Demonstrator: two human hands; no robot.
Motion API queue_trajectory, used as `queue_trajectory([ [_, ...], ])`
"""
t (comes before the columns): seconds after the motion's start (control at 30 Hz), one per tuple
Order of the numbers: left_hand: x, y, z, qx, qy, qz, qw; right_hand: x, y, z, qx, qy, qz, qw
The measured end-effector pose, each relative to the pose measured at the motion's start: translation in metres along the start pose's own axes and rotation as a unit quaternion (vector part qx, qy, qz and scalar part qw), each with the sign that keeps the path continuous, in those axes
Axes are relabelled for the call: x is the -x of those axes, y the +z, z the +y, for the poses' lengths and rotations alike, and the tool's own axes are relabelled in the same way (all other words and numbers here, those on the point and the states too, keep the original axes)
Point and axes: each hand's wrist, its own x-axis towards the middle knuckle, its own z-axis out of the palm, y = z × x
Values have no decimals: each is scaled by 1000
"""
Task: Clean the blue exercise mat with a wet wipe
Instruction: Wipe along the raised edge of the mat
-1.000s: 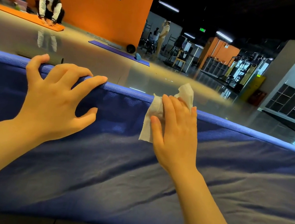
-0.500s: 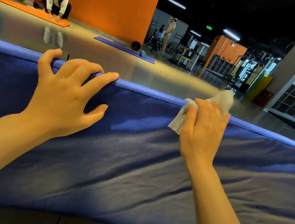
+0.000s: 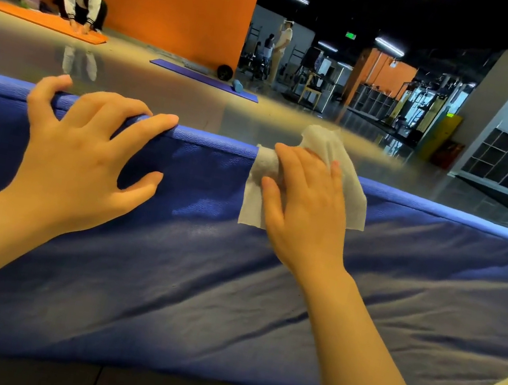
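Here two hands, left hand [image 3: 83,160] and right hand [image 3: 306,211], meet one mat [image 3: 229,289], one wipe [image 3: 333,172].

The scene is viewed from one head-worn wide-angle camera, aimed forward and slightly down, close over a blue mat [image 3: 229,289] filling the lower frame.

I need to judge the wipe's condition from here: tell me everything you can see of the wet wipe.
The wet wipe is white, thin and crumpled, like soft non-woven cloth. It drapes over the far edge of the blue mat, one corner sticking up beyond it. The right hand presses it flat-fingered against the mat. No dirt shows on it.
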Motion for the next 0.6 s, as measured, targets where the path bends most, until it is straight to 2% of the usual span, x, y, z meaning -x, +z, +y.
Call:
queue_trajectory([
  [0.13, 2, 0, 1, 3, 2, 0, 1000, 4, -2, 16, 35, 39, 31, 998],
  [0.3, 1, 1, 0, 3, 0, 9, 1000, 6, 5, 6, 10, 73, 65, 995],
  [0.6, -2, 5, 1, 12, -6, 25, 1000, 6, 16, 1, 2, 86, 89, 992],
])
